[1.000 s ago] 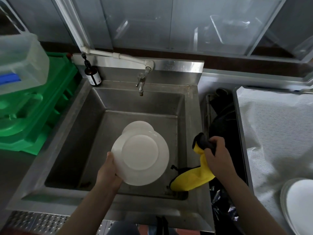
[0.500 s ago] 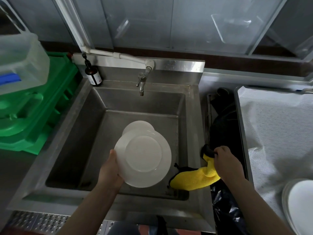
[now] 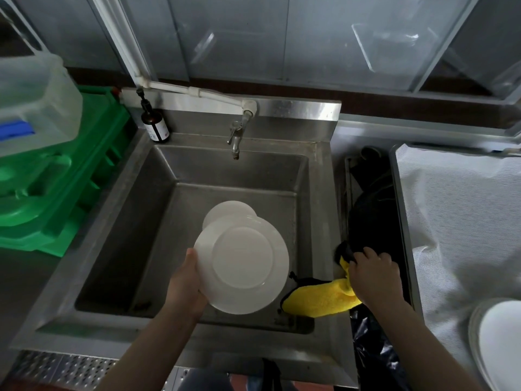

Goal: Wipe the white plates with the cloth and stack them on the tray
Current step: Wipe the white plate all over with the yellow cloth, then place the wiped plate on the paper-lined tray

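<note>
My left hand (image 3: 184, 286) grips the left rim of a white plate (image 3: 242, 263) and holds it above the steel sink (image 3: 118, 221). Another white plate (image 3: 227, 211) lies on the sink floor behind it, partly hidden. My right hand (image 3: 373, 273) rests on the sink's right rim and grips one end of a yellow and black cloth (image 3: 318, 301). The cloth's other end drapes into the sink. A stack of white plates (image 3: 499, 337) sits at the lower right on the tray (image 3: 400, 210), which is lined with white cloth.
A tap (image 3: 235, 136) juts over the sink's back. A brown pump bottle (image 3: 155, 122) stands at the back left corner. Green crates (image 3: 56, 187) and a clear tub (image 3: 33, 105) fill the left side. A black bin bag (image 3: 375, 221) sits between sink and tray.
My right hand has moved down and to the right with the cloth, onto the sink's right rim. The plate in my left hand has shifted slightly right.
</note>
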`<state>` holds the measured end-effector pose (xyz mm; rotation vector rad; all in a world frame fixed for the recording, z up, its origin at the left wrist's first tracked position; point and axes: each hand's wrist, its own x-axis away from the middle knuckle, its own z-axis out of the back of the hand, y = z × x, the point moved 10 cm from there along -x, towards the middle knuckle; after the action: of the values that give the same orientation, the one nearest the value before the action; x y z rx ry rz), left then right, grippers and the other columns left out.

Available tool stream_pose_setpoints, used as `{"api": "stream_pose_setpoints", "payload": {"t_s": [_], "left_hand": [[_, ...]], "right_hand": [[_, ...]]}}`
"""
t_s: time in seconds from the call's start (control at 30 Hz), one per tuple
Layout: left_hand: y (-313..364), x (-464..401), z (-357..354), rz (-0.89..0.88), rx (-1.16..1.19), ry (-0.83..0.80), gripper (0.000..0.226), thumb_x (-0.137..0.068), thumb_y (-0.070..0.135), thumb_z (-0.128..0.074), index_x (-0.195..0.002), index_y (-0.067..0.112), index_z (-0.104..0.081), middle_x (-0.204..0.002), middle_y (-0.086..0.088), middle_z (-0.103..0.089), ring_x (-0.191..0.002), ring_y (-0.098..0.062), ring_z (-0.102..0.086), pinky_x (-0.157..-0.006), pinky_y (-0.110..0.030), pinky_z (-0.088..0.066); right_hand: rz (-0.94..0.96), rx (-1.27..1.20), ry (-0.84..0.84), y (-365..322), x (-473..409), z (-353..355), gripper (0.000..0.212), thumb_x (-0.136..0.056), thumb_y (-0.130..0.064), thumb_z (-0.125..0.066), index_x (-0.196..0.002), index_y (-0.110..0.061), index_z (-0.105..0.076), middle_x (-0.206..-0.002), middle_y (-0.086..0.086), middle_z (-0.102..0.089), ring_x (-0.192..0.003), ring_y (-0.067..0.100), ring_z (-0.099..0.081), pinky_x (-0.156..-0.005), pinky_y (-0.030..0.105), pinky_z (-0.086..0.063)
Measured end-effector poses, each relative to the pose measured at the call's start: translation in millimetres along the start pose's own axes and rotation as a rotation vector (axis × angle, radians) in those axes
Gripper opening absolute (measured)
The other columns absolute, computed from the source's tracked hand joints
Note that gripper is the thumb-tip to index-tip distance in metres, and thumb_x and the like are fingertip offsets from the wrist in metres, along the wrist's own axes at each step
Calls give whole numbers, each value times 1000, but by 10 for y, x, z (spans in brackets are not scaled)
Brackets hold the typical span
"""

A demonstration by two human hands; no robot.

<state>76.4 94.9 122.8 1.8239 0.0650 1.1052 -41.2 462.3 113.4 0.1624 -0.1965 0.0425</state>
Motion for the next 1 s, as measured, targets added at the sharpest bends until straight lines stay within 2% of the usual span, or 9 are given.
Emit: {"api": "stream_pose_setpoints", "payload": {"t_s": [0.07, 0.13, 0.27, 0.37, 0.53, 0.6, 0.77, 0.93, 1.0], "left_hand": [[-18, -15, -1, 4, -3, -6, 31, -105, 41, -43, -102, 20, -65, -100, -3, -70, -92, -23, -65, -71, -37, -52], [-41, -26, -17, 6, -13, -19, 32, -105, 42, -43, -103, 20, -66, -102, -3, -71, -93, -23, -66, -72, -37, -53], [-100, -66, 1, 23, -27, -24, 37, -104, 46, -43, -109, 20, -69, -104, -6, -75, -98, -27, -68, -76, -40, -55], [-127, -102, 17, 23, -38, -26, 41, -103, 49, -44, -116, 20, -69, -109, -7, -75, -102, -30, -68, -79, -43, -55], [-137, -92, -14, 20, -38, -28, 41, -103, 48, -45, -118, 18, -68, -110, -8, -74, -102, -30, -68, -76, -41, -56], [-149, -96, -16, 30, -36, -29, 42, -103, 48, -44, -119, 17, -68, -112, -9, -74, -104, -31, -68, -80, -43, -56], [-173, -136, -12, 23, -54, -35, 45, -101, 50, -47, -120, 16, -69, -115, -10, -73, -107, -32, -68, -89, -49, -56], [-125, -91, -64, -16, -116, -61, 43, -101, 50, -47, -118, 17, -69, -113, -10, -73, -106, -32, -68, -94, -52, -54], [-68, -56, -107, -46, -146, -76, 40, -103, 48, -44, -117, 20, -69, -111, -8, -73, -103, -29, -68, -90, -47, -55]], "right_hand": [[-27, -23, 13, 5, 8, 28, 19, -65, -15, -76, -66, -4, -61, -73, 17, -58, -60, 36, -54, -55, 39, -42], [-28, -47, -12, -34, 24, 40, 23, -57, -8, -80, -68, -2, -60, -72, 18, -57, -59, 36, -54, -54, 39, -42], [124, -94, -76, -354, 28, 96, 11, -81, -16, -63, -86, -6, -63, -87, 13, -59, -73, 35, -57, -60, 39, -49], [112, -525, -118, -573, 66, 271, 29, -100, -23, -41, -118, -7, -58, -113, 11, -62, -102, 31, -59, -84, 38, -48], [-10, -1030, -264, -919, 197, 274, 37, -103, -28, -42, -136, -15, -51, -132, 1, -55, -123, 20, -49, -98, 27, -35], [-49, -1161, -297, -1016, 229, 229, 34, -102, -28, -43, -132, -16, -52, -129, -3, -54, -119, 16, -49, -98, 26, -35], [-136, -1434, -361, -1183, 312, 172, 15, -101, -27, -46, -106, -23, -60, -109, 1, -64, -107, 24, -60, -96, 51, -48], [-278, -1616, -421, -1238, 334, -137, 65, -66, -69, -51, -113, -25, -65, -116, -1, -66, -107, 21, -62, -96, 52, -50], [-344, -1701, -429, -1254, 368, -94, 63, -69, -68, -53, -111, -23, -65, -116, 1, -67, -106, 22, -63, -96, 52, -50]]}}
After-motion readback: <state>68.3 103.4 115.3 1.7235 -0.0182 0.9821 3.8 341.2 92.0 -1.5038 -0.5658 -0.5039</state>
